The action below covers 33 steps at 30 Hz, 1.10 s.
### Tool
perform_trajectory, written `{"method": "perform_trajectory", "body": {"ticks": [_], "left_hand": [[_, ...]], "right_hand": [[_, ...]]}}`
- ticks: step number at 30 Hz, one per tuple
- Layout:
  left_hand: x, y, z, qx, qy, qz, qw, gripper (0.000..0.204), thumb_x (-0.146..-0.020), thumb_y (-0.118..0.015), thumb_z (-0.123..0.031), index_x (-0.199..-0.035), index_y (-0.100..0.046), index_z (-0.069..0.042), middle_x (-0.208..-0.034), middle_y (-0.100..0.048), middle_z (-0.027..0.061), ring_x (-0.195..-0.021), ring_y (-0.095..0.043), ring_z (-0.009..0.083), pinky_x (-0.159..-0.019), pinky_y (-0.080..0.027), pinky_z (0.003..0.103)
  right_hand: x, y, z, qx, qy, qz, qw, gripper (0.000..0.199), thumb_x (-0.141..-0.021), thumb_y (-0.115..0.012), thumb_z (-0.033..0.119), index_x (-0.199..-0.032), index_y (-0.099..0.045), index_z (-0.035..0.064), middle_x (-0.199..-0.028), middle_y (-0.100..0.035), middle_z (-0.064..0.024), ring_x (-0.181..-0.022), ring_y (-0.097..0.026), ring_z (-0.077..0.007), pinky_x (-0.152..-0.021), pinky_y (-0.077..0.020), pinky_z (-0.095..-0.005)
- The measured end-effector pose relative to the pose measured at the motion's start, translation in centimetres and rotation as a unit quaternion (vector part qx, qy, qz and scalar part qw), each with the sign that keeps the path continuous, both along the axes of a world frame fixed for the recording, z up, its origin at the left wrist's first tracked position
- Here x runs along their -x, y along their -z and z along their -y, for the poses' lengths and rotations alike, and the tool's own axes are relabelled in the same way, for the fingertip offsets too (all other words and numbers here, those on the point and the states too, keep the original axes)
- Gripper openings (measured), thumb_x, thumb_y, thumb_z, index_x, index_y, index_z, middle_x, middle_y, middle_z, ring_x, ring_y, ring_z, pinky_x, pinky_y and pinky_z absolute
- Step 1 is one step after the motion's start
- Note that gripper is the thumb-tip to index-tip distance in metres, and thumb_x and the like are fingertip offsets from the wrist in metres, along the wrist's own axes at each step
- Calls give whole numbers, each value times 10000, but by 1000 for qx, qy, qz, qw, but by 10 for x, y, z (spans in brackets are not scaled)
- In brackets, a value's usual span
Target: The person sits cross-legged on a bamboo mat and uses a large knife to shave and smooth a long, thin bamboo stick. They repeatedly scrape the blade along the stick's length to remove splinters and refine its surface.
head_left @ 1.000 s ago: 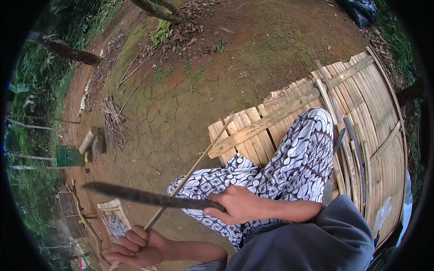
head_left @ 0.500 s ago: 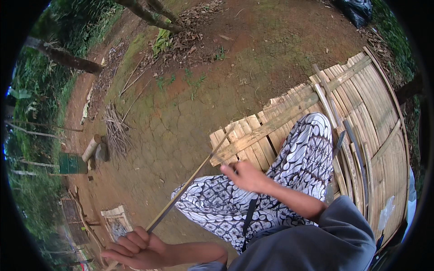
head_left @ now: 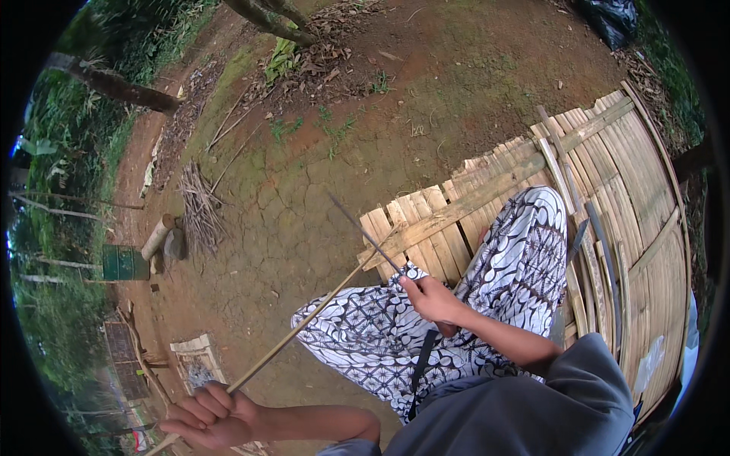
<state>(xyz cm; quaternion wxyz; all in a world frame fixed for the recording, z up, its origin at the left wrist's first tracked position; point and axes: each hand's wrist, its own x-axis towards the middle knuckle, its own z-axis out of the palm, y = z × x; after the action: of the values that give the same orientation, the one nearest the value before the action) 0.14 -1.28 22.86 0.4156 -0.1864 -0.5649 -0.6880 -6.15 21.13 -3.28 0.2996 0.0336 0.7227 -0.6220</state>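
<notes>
My left hand (head_left: 213, 416), at the lower left, is closed round a long thin bamboo strip (head_left: 293, 332). The strip slants up to the right, past my left knee to the front edge of the bamboo platform. My right hand (head_left: 435, 299) grips a knife (head_left: 366, 235) above my lap, its narrow dark blade pointing up and left. A brown end, apparently its handle, shows below the fist. Blade and strip cross near the strip's far end; whether they touch I cannot tell. Patterned black-and-white trousers (head_left: 357, 342) cover my bent legs.
The slatted bamboo platform (head_left: 616, 163) spreads to the right, with several loose bamboo strips (head_left: 601, 285) beside my right leg. Ahead lies cracked earth (head_left: 304, 197). At left are a stick bundle (head_left: 201, 209), a log (head_left: 157, 236), a stone (head_left: 176, 244) and a green container (head_left: 125, 263).
The knife blade, blurred across the strip before, now points up and left, clearly seen. My right hand has shifted slightly right and down. My left hand still holds the strip.
</notes>
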Motion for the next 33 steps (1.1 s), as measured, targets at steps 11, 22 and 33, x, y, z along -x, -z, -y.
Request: {"method": "perform_trajectory", "body": {"ticks": [11, 22, 33], "left_hand": [[17, 2, -55, -96, 111, -107, 983, 506, -958, -422, -507, -621, -355, -134, -418, -263, -69, -318, -235, 29, -330, -267, 205], [15, 6, -41, 21, 40, -53, 998, 403, -1042, -283, -320, -676, -289, -152, -467, -174, -52, -388, -105, 65, -378, -147, 207], [23, -8, -38, 10, -65, 23, 998, 413, -1041, -250, -383, -698, -256, -154, -497, -137, -47, -409, -61, 64, -351, -117, 227]], "right_hand": [[-25, -95, 3, 166, -150, -236, 946, 482, -990, -431, 342, -804, -620, -60, -481, -513, -190, -411, -529, -324, -497, -450, -437], [-12, -78, 5, 70, -98, -97, 988, 441, -981, -452, 324, -808, -590, -57, -491, -493, -208, -453, -544, -334, -487, -437, -411], [3, -6, 18, 55, 5, -186, 981, 507, -955, -482, 346, -725, -613, -86, -509, -521, -261, -499, -566, -410, -540, -488, -448]]}}
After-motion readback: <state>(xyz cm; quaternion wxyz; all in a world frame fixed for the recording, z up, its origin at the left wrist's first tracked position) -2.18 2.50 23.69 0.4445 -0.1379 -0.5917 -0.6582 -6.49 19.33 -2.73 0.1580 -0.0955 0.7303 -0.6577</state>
